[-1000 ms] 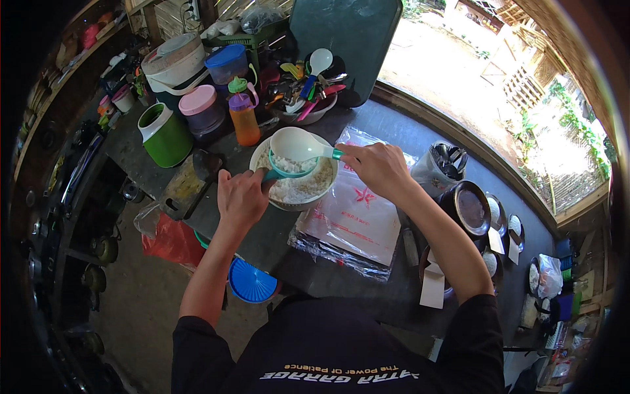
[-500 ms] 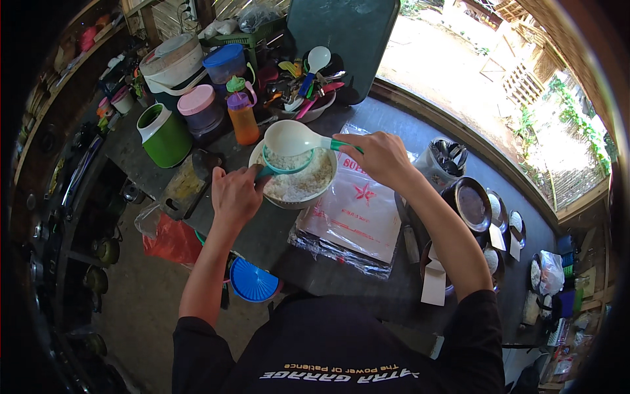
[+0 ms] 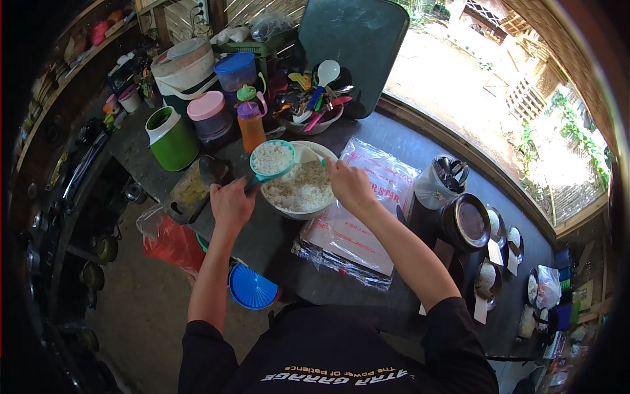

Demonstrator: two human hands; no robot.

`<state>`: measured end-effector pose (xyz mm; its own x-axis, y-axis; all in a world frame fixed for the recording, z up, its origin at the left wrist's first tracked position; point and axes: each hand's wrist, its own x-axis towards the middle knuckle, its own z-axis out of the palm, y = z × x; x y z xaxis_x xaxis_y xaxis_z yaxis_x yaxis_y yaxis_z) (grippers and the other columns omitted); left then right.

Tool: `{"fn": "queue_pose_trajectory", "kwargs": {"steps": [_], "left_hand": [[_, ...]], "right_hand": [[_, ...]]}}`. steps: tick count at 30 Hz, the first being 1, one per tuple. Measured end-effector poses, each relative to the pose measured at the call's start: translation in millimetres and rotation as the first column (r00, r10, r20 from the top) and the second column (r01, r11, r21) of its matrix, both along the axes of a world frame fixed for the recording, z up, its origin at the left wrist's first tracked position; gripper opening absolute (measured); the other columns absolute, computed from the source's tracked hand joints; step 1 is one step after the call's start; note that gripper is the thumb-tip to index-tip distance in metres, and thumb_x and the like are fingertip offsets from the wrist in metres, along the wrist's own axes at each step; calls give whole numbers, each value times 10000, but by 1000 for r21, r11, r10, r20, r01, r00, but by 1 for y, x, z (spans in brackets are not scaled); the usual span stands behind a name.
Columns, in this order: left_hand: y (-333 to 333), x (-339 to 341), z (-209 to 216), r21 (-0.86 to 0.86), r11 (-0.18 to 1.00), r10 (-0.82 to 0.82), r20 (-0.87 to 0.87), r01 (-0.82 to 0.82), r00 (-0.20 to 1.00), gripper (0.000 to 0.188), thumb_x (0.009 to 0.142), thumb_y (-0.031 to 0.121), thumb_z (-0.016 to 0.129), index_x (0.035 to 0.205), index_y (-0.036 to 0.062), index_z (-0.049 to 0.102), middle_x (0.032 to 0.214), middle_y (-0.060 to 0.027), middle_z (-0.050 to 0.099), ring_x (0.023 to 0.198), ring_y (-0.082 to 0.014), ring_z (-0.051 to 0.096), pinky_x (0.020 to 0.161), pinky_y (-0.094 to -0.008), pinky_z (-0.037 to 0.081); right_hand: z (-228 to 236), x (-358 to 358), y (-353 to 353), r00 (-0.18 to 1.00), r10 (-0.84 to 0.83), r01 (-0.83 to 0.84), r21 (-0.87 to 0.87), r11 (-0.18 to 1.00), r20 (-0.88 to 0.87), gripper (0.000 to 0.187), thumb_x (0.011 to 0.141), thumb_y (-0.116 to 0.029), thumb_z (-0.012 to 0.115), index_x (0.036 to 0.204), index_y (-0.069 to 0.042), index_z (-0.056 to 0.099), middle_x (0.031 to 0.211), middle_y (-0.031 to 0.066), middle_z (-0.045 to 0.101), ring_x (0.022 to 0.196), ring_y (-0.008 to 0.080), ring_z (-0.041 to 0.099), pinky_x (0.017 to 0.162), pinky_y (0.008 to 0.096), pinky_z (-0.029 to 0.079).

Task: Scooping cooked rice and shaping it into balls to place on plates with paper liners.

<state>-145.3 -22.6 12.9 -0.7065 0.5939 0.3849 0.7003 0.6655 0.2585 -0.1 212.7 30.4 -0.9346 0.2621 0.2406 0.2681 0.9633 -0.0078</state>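
A white bowl (image 3: 296, 214) of cooked rice (image 3: 308, 180) stands on the dark table in front of me. My left hand (image 3: 233, 205) is closed round the handle of a teal scoop (image 3: 265, 176), which is heaped with rice and held over the bowl's left rim. In my right hand (image 3: 351, 187) is the green handle of a large white spoon (image 3: 306, 153). The spoon's head dips into the bowl near its far side, partly hidden against the pale rim and rice.
Right of the bowl lies a plastic-wrapped stack of brown paper (image 3: 354, 230). Beyond it stand a clear tub (image 3: 433, 190) of dark cutlery and several dark plates (image 3: 497, 295) with rice mounds and cards. An orange bottle (image 3: 252, 134), a green jug (image 3: 174, 144) and a utensil basin (image 3: 321, 125) stand behind.
The spoon has come down from above the scoop into the bowl, my right hand lowering with it. The scoop has moved to the bowl's left rim, now showing heaped rice.
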Motion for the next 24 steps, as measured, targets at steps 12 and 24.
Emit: {"fn": "queue_pose_trajectory", "kwargs": {"steps": [12,24], "left_hand": [[3,2,5,108,994,-10,-77,18,997,308,896,383,651,994,103,732,799,-120,698,730,-306,621,777,-385,398],[6,14,-1,120,991,-62,-19,64,998,232,889,350,654,914,123,697,761,-84,690,697,-277,618,741,-379,370]], "right_hand": [[22,20,-2,937,283,-252,-166,953,203,354,948,-168,496,1283,-86,574,926,173,687,848,354,687,732,466,551],[35,18,30,899,378,-233,-489,840,222,270,924,-248,605,1145,-151,725,859,164,711,724,276,664,709,395,523]]}}
